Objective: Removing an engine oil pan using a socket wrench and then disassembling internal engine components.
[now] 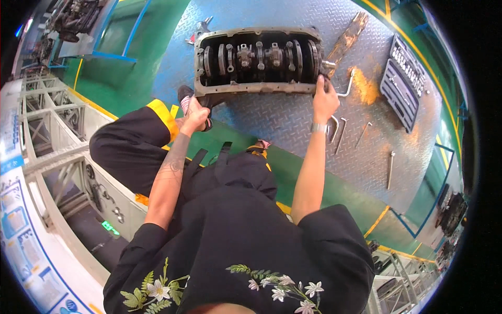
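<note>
An engine block point(251, 89) lies with its open side up on the metal-plated bench, and a crankshaft point(260, 55) with bearing caps shows inside it. My left hand point(196, 114) is closed at the block's near left corner; its fingertips are partly hidden. At the near right corner my right hand point(326, 99) grips the block's edge, with the thumb up by the shaft end point(328, 65) that sticks out there. Just right of that hand lies a bent metal wrench point(347, 89), and more L-shaped wrenches point(341, 135) lie nearer to me.
A worn wooden plank point(349, 37) lies beyond the block's right end. An open tool case point(402, 86) sits at the bench's right, near an orange-brown stain. A long wrench point(390, 170) lies near the bench's front. Metal racks point(57, 94) stand at the left.
</note>
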Demonstrator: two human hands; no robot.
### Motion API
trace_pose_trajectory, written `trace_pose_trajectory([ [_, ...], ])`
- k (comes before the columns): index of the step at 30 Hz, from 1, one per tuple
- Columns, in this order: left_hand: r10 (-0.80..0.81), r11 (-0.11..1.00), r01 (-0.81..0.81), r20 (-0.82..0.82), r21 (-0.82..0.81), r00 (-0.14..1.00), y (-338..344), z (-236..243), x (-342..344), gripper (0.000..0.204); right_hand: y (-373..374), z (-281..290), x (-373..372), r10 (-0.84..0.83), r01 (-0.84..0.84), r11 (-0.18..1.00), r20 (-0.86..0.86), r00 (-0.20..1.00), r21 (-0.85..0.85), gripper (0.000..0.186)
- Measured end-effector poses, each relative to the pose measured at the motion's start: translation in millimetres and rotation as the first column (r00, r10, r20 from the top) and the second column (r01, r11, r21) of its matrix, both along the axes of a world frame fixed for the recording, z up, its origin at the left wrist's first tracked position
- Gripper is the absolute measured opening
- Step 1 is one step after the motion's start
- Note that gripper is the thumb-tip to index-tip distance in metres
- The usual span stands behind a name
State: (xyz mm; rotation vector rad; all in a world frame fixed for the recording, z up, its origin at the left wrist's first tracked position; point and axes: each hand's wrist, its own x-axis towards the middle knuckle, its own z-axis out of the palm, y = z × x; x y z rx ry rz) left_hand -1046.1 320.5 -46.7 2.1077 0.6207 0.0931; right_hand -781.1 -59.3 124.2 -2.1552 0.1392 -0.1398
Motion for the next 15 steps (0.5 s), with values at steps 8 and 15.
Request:
trace_pose_trajectory([
  [8, -0.088, 0.987, 0.060, -0.189, -0.150, 0.978, 8.0, 131.6, 39.0, 0.052, -7.7, -19.2, -99.8, -0.236, 0.234, 0.964, -0.002, 0.972, -0.123, 0.038],
  [15, -0.046, 0.998, 0.038, -0.220, -0.044, 0.974, 5.6, 145.7, 55.2, 0.046, 0.7, -31.8, -112.4, -0.271, 0.272, 0.962, -0.016, 0.962, 0.016, 0.033],
])
